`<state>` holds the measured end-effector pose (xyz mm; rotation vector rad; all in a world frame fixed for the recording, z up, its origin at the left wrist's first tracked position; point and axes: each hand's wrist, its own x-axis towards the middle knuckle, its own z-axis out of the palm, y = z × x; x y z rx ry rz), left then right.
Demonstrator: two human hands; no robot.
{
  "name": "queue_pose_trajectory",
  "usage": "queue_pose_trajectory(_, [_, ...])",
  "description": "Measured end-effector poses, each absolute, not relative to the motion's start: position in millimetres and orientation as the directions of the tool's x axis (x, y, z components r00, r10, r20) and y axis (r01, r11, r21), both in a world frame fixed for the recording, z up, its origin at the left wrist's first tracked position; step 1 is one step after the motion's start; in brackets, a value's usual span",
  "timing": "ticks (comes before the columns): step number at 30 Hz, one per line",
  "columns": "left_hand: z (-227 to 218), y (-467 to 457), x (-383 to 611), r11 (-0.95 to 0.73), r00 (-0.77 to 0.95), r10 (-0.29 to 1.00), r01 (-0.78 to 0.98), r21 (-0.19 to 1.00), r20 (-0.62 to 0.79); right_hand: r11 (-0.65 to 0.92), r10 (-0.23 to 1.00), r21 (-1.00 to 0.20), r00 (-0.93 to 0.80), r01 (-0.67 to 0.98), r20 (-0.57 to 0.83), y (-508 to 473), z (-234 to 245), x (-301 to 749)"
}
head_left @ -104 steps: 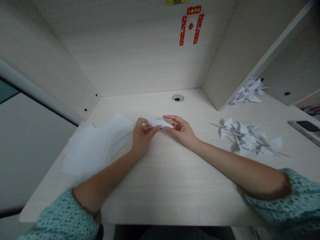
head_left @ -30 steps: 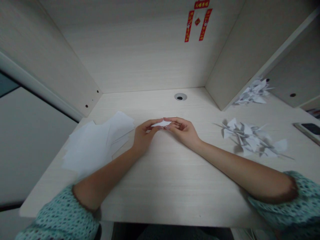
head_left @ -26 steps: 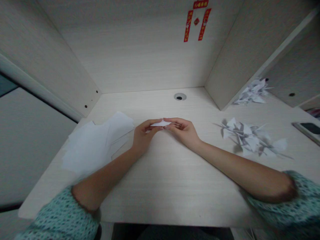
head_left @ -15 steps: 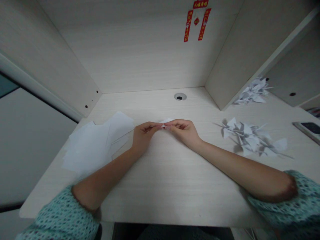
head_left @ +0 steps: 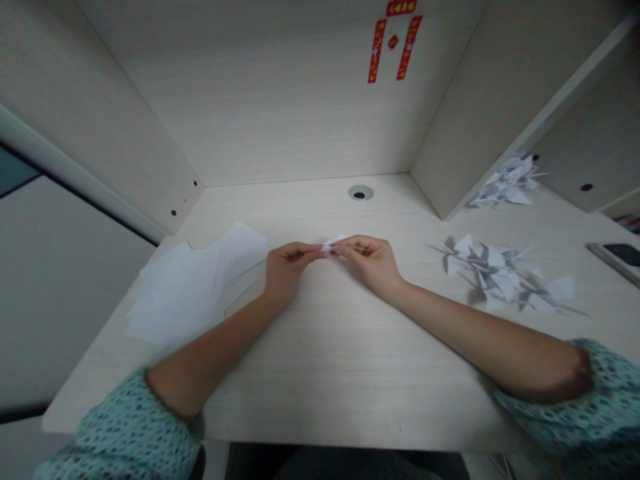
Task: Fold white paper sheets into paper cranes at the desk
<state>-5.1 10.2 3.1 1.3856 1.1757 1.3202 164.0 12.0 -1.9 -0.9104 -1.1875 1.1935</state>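
**Left hand [head_left: 289,265] and right hand [head_left: 370,263] pinch a small folded white paper [head_left: 333,243] at a pale wood desk [head_left: 320,373]**

At the far left of the desk lies a loose pile of white paper sheets [head_left: 193,283], just beside the left hand. The left forearm comes in from a teal patterned sleeve [head_left: 120,427] and passes close to the pile's lower edge. Near the middle of the desk, the hands meet fingertip to fingertip in a narrow grip, with the small folded white paper held between them. A pale point of it sticks up above the fingers. Its exact shape is hard to make out. The right forearm runs out to a matching sleeve [head_left: 565,400]. Farther right, well apart from the hands, lies a heap of folded paper cranes [head_left: 500,277]. Another heap of paper cranes [head_left: 507,183] sits behind it, against a wood partition [head_left: 490,100]. A dark-screened smartphone [head_left: 623,255] lies at the right edge.
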Motion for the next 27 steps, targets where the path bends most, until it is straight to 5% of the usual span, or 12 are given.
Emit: queue_pose_trajectory(27, [2.2,15.4,-5.3,-0.076,0.004,0.997,0.044,0.996,0.076,0.284,0.959,-0.959,-0.017,-0.019,0.284,14.8,-9.6,169.2])
